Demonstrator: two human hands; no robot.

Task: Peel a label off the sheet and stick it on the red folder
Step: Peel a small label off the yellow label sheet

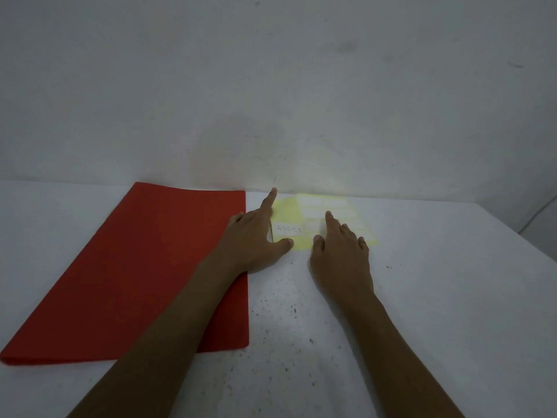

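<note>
Label point(288, 229) marked "Asset": thin, light, floppy; lift a corner off the sheet point(291, 211). Left hand point(256, 233) and right hand point(340, 245) lie flat beside it, both grips splayed, holding nothing.

Counts on the white table

One red folder point(144, 267), one yellow label sheet point(319, 218), two hands: left point(253, 236), right point(340, 251).

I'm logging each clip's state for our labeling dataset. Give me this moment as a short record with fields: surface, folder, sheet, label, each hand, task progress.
surface: white table, speckled, set against a wall
folder: red folder, closed, flat, left of the sheet
sheet: yellow label sheet, flat near the wall
label: white label reading "Asset", on the sheet
left hand: left hand open, forefinger and thumb at the sheet's left edge
right hand: right hand open, fingers on the sheet
task progress: no label on the folder yet
</note>
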